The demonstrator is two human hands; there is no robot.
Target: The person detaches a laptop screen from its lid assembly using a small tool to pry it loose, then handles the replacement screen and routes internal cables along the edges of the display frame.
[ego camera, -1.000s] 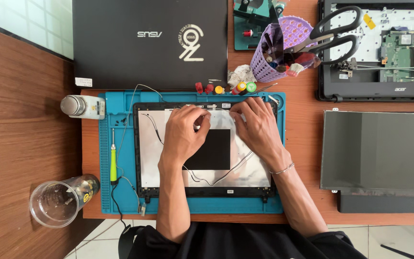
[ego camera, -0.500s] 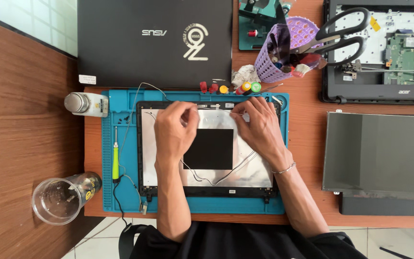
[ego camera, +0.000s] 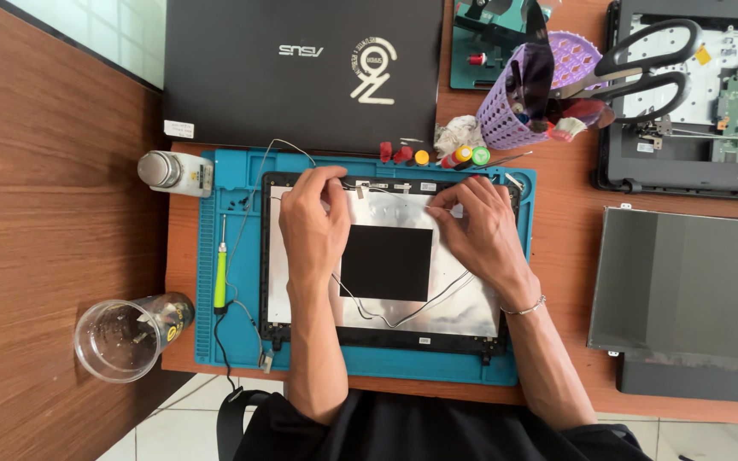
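The left hand (ego camera: 313, 224) rests on the upper left of the laptop lid (ego camera: 386, 265), fingers curled together at its top edge, pinching what looks like a thin cable (ego camera: 403, 320); the right hand (ego camera: 478, 229) presses on the upper right, fingertips closed near the same edge. The lid lies inside-up on a blue mat (ego camera: 369, 363) on the table (ego camera: 565, 230). Just beside it on the left lies a green-handled tool (ego camera: 220, 277). Small coloured bottles (ego camera: 446, 156) line the mat's far edge, with a purple basket (ego camera: 548, 94) holding scissors (ego camera: 642, 68) beyond, and a closed black laptop (ego camera: 301, 72).
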